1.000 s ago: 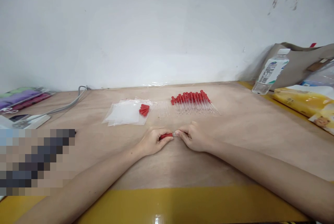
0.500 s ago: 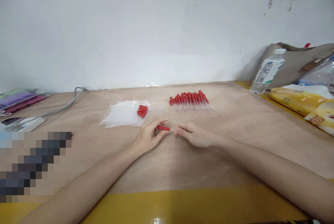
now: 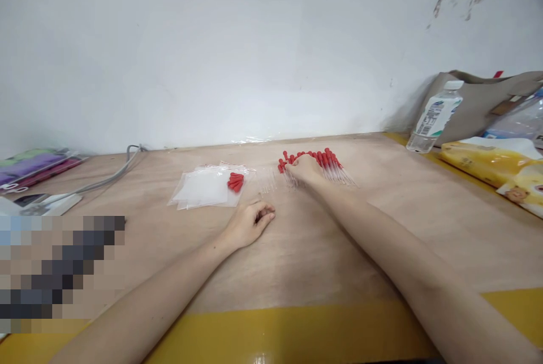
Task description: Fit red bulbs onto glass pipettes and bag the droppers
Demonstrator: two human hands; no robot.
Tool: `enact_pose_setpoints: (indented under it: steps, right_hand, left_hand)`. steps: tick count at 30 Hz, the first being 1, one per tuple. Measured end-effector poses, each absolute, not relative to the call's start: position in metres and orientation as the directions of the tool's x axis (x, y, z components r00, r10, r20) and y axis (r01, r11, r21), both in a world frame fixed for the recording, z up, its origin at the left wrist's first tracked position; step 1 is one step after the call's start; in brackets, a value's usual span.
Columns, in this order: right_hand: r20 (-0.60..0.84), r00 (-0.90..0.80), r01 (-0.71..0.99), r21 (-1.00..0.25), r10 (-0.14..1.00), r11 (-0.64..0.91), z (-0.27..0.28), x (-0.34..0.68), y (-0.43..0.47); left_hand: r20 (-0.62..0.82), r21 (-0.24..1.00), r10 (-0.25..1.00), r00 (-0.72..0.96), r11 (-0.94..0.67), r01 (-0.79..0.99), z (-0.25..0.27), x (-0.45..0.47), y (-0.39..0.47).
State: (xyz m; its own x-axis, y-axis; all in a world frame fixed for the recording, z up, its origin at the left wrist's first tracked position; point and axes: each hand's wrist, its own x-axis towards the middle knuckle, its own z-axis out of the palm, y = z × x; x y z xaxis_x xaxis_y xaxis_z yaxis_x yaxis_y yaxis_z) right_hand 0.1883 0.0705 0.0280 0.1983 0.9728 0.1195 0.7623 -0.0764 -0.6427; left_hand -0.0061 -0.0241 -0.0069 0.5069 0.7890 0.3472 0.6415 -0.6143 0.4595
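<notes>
My right hand is closed among a row of glass droppers with red rubber bulbs on the far part of the table. It is pinched on a dropper and hides much of that one and of its neighbours. My left hand rests nearer to me, fingers curled in and the thumb tip close to them, with nothing visible inside. Beyond it lie several loose clear glass tubes. A small pile of red rubber bulbs sits on clear plastic bags.
On the right stand a clear bottle and a grey bag, near a yellow tissue pack. At left are a grey cable and a purple packet. Yellow tape runs along the front edge.
My right hand has moved away from my left hand, forward to the dropper row. The dropper held between both hands has left my left hand, which stays nearly in place. The view shifted slightly.
</notes>
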Motion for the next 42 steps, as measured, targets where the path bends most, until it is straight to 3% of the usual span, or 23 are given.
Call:
enact_pose_setpoints:
  steps: [6,11,22,25,27,29,32,35,42]
  right_hand:
    - [0.203,0.258,0.853,-0.507,0.945,-0.124,0.017,0.181,0.077]
    - [0.299,0.110,0.928,-0.372,0.948,0.010,0.011,0.168,0.065]
    - [0.127,0.027,0.950,-0.313,0.992,0.015,0.017,0.156,0.043]
    - [0.066,-0.082,0.948,-0.303,0.995,0.098,0.021,0.176,0.021]
    - [-0.007,-0.207,0.923,-0.332,0.978,0.193,0.023,0.192,0.005]
    - [-0.002,-0.246,0.895,-0.384,0.969,0.226,0.023,0.206,-0.008]
    - [0.063,-0.235,0.863,-0.446,0.970,0.238,0.015,0.217,-0.021]
    - [0.107,-0.236,0.840,-0.477,0.966,0.258,0.005,0.217,-0.030]
    - [0.208,-0.230,0.867,-0.399,0.951,0.297,-0.004,0.208,-0.040]
  left_hand:
    - [0.361,0.456,0.781,0.509,-0.624,0.634,-0.009,-0.007,-0.024]
    - [0.360,0.479,0.785,0.505,-0.620,0.622,-0.010,-0.007,-0.024]
    - [0.362,0.454,0.770,0.525,-0.637,0.622,-0.010,-0.008,-0.025]
    - [0.360,0.443,0.767,0.531,-0.641,0.627,-0.009,-0.010,-0.024]
    - [0.399,0.373,0.761,0.511,-0.644,0.668,-0.006,-0.014,-0.019]
    - [0.477,0.238,0.759,0.443,-0.597,0.766,-0.001,-0.022,-0.010]
    - [0.563,0.101,0.790,0.244,-0.359,0.928,0.009,-0.038,0.009]
    - [0.579,0.086,0.805,0.128,-0.217,0.972,0.015,-0.053,0.027]
    - [0.442,0.102,0.893,0.087,-0.146,0.984,0.025,-0.061,0.053]
